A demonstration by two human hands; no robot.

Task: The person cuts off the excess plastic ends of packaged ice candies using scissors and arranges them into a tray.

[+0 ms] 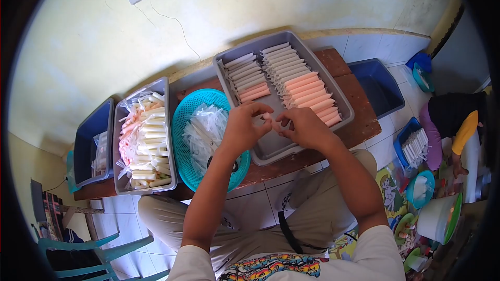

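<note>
Both hands are raised over the front of a grey tray (266, 152), fingertips close together. My left hand (246, 125) is closed in a pinch, and so is my right hand (306, 129). Something small and pinkish shows between them, mostly hidden by the fingers. Behind them in the tray lie two columns of slim wrapped tubes, with white tubes (284, 62) at the back and pink tubes (311, 93) nearer. Left of my left hand, a turquoise basket (179, 119) holds clear plastic bags (200, 148) and scissors (207, 138) with dark handles, partly behind my forearm.
A grey bin (167, 148) of yellowish and pink filled tubes (151, 135) stands left on the wooden bench (341, 80). Dark blue bins (94, 138) flank the bench. At right another person (453, 119) works near a blue basket of white tubes (415, 148).
</note>
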